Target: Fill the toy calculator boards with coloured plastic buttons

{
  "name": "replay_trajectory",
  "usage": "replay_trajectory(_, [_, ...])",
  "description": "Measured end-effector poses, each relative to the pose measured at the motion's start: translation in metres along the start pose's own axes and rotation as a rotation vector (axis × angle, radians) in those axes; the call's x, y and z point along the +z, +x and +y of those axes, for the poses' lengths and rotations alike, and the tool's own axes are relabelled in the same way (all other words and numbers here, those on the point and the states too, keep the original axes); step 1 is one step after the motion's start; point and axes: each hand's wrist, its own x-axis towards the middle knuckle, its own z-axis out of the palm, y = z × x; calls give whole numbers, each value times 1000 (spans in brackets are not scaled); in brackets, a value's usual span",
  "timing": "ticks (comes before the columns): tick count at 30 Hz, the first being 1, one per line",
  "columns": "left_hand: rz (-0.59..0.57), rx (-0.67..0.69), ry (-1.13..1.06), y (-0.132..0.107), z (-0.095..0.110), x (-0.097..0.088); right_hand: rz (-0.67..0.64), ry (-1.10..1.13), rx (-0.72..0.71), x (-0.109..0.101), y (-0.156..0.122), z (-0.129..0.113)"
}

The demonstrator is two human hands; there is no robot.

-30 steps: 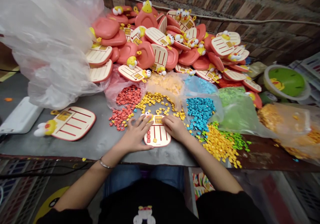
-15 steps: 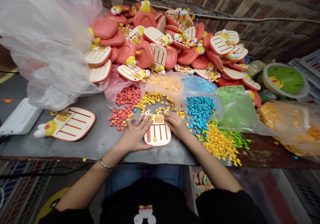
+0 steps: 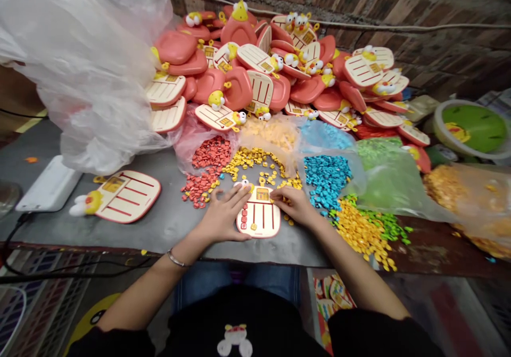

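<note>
Left hand and right hand apart, fingertips against edges of cream plastic board with yellow duck head, lower centre; small red and yellow tiles in slots.

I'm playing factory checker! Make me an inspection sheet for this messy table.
Surface: grey worktop, scattered with loose pieces.
Job's things: cream plastic board with red lines and a yellow duck head, small red pieces on it.
Clutter: heap of coral-pink plastic boards, crinkly clear plastic sheet, piles of small blue pieces.
Hands: left hand and right hand rest open on the board's edges.
Cables: thin black cable, lower left.
Surroundings: rough brick wall, round green tub.
</note>
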Motion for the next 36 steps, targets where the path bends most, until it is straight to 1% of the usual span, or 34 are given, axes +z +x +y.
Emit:
replay_trajectory(3, [10,-1,9,0,0,1,-51,44,-8,-2,-1,1])
replay_trajectory(5, [14,14,14,0,-1,1,-55,65,-5,3,-1,0])
replay_trajectory(7, [16,40,18,0,-1,1,-6,81,3,13,3,-4])
replay_trajectory(10, [21,62,28,0,-3,2,94,100,3,36,12,-14])
replay_trajectory(12, [35,56,38,0,-3,3,113,119,-16,45,16,-22])
replay_trajectory(14, [54,53,45,0,-3,4,39,169,-55,45,17,-28])
replay_trajectory(17, [76,63,50,0,-3,5,-187,294,-99,30,15,-29])
replay_trajectory(18, [81,67,51,0,-3,5,-210,320,-82,24,17,-26])
replay_trajectory(19, [85,70,53,0,-2,5,-184,322,-44,18,20,-22])
replay_trajectory(20, [89,72,55,-1,-2,4,-115,291,5,12,26,-17])
replay_trajectory(22, [99,78,61,-1,-1,4,78,131,86,6,44,-2])
replay_trajectory(23, [104,83,65,-1,-1,4,148,16,107,4,55,5])
replay_trajectory(24, [108,86,69,-1,-1,5,179,-101,114,5,67,11])
replay_trajectory(25, [110,88,73,-1,-1,5,167,-209,113,6,79,17])
replay_trajectory(26, [111,89,75,-1,-1,6,125,-299,104,8,91,20])
replay_trajectory(28, [108,87,77,-2,-2,7,-7,-434,80,13,109,22])
replay_trajectory(30, [104,86,77,-2,-2,8,-111,-534,63,16,119,20])
replay_trajectory(31, [103,85,76,-2,-3,8,-132,-574,64,17,120,19])
replay_trajectory(33, [102,83,76,-2,-3,7,-116,-612,76,16,117,18])
replay_trajectory(36, [107,80,75,-2,-2,7,-47,-553,55,13,102,23])
